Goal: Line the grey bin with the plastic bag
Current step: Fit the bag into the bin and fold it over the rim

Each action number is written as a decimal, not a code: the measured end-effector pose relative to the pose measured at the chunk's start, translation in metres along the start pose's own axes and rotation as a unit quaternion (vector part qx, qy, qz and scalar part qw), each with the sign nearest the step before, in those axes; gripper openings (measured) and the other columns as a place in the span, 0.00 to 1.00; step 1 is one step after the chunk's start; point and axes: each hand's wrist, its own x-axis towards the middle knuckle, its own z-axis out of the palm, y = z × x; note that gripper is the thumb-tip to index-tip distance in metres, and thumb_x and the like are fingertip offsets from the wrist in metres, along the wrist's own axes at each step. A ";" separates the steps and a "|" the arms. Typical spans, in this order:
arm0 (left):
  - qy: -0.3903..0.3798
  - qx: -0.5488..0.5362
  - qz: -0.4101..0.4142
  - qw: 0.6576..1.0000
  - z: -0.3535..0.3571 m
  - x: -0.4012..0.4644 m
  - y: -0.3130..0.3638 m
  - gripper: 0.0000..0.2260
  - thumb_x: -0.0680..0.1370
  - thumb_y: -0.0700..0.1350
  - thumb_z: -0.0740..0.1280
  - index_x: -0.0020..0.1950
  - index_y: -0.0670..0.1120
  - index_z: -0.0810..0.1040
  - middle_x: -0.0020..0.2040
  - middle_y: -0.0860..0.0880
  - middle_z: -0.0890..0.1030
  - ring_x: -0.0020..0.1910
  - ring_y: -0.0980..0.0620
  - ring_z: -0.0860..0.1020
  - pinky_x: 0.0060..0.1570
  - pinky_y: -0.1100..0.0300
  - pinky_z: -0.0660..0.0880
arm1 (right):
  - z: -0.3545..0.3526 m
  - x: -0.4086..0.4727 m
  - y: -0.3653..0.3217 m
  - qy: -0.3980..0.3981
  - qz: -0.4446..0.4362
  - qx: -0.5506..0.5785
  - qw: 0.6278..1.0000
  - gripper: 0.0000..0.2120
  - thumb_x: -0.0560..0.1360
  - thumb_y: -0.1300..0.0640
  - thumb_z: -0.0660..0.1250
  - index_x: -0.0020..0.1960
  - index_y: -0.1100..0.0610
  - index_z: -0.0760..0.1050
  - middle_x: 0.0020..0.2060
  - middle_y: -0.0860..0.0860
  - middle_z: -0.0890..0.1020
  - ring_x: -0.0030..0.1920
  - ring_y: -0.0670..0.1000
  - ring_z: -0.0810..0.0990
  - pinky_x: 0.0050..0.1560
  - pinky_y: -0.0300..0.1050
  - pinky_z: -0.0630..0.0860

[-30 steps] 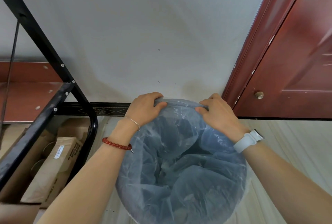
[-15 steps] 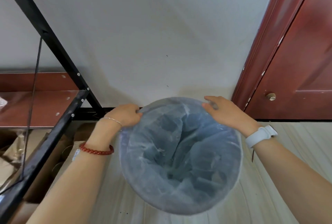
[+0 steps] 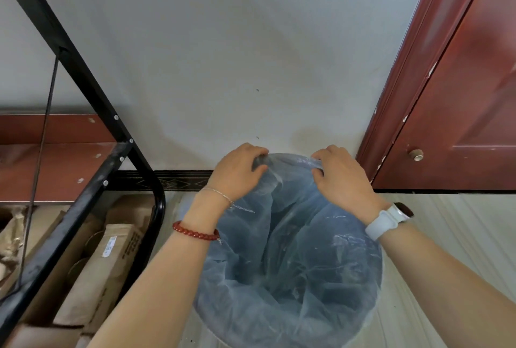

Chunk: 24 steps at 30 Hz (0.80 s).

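The round grey bin (image 3: 223,317) stands on the floor below me, against the white wall. A thin translucent plastic bag (image 3: 293,258) fills its inside and is folded over most of the rim. My left hand (image 3: 237,173) pinches the bag's edge at the far rim, left of centre. My right hand (image 3: 339,177) pinches the bag's edge at the far rim, right of centre. A short strip of bag stretches between the two hands. The bin's base is hidden by the bag.
A black metal rack (image 3: 92,180) with a red-brown shelf stands close on the left, with cardboard boxes (image 3: 111,258) under it. A red-brown door (image 3: 469,96) and its frame are on the right. The pale floor (image 3: 446,236) lies to the right of the bin.
Both hands have come back together along the far rim, from a wider spread half a second ago. The bin now sits lower and closer in view.
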 end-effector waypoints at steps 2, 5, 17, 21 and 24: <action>0.038 -0.016 0.005 0.999 -0.003 0.003 0.001 0.14 0.77 0.44 0.62 0.63 0.47 0.74 0.60 0.45 0.77 0.59 0.46 0.75 0.61 0.52 0.71 | -0.007 0.000 -0.002 -0.001 -0.004 0.018 1.000 0.13 0.77 0.60 0.56 0.61 0.60 0.68 0.57 0.57 0.74 0.54 0.58 0.73 0.47 0.47 0.67; 0.064 -0.042 -0.009 0.997 -0.006 0.007 0.001 0.13 0.77 0.45 0.63 0.61 0.49 0.75 0.58 0.46 0.78 0.57 0.46 0.76 0.60 0.51 0.73 | -0.018 0.002 -0.003 -0.023 0.015 0.073 0.997 0.13 0.77 0.59 0.56 0.61 0.57 0.67 0.55 0.55 0.76 0.49 0.57 0.74 0.46 0.46 0.67; 0.025 0.051 -0.095 0.994 0.002 0.006 -0.002 0.13 0.79 0.49 0.58 0.57 0.42 0.71 0.56 0.40 0.80 0.55 0.38 0.75 0.51 0.50 0.72 | -0.029 0.012 0.012 -0.180 0.086 0.123 0.972 0.19 0.77 0.47 0.56 0.55 0.61 0.74 0.49 0.55 0.77 0.46 0.55 0.76 0.49 0.48 0.72; 0.069 0.078 -0.088 0.991 0.009 0.005 0.002 0.12 0.79 0.48 0.57 0.55 0.40 0.72 0.54 0.41 0.80 0.53 0.39 0.76 0.44 0.54 0.68 | -0.031 0.009 0.013 -0.179 0.064 0.087 0.978 0.16 0.78 0.47 0.54 0.45 0.59 0.72 0.39 0.53 0.75 0.41 0.54 0.73 0.40 0.46 0.67; 0.093 0.061 -0.081 0.991 0.010 0.005 0.002 0.13 0.78 0.48 0.59 0.55 0.40 0.74 0.57 0.42 0.75 0.54 0.42 0.75 0.50 0.51 0.71 | -0.026 0.001 0.013 -0.114 0.041 0.015 0.993 0.17 0.78 0.47 0.54 0.38 0.58 0.70 0.30 0.49 0.73 0.36 0.55 0.73 0.33 0.45 0.64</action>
